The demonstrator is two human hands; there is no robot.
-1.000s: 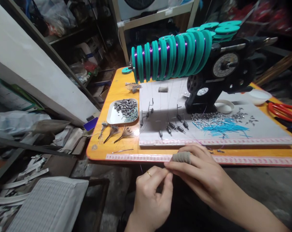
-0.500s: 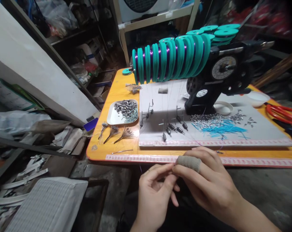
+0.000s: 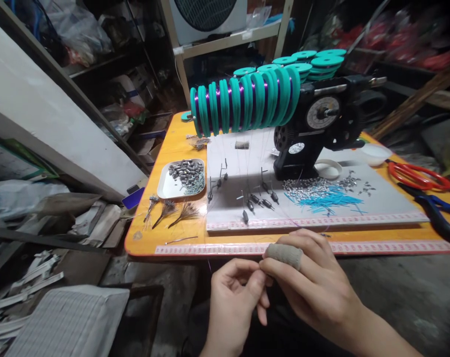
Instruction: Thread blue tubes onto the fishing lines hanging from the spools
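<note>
My left hand (image 3: 235, 300) and my right hand (image 3: 314, 282) meet in front of the table's near edge, both closed in a pinch with fingertips touching. What they pinch is too small to make out. A grey finger wrap (image 3: 284, 255) covers one finger of the right hand. Thin purple line (image 3: 302, 229) curves on the board just beyond the right hand. Past the hands, green spools (image 3: 247, 101) wound with purple line sit in a row on a black winding machine (image 3: 302, 148). Fine lines hang from them to dark sinkers (image 3: 256, 200) on the white board (image 3: 228, 213).
A white tray (image 3: 163, 186) of sinkers and small green pieces stands at left, with wire bundles (image 3: 165, 208) before it. Blue tubes (image 3: 321, 199) and silvery bits lie near the machine. Red-handled scissors (image 3: 418, 174) and pliers (image 3: 433, 213) rest at right. A measuring tape (image 3: 210, 248) edges the table.
The camera view has shifted, so the table and machine appear further left and the pliers show more. Both hands stay pinched together, nearly in the same pose.
</note>
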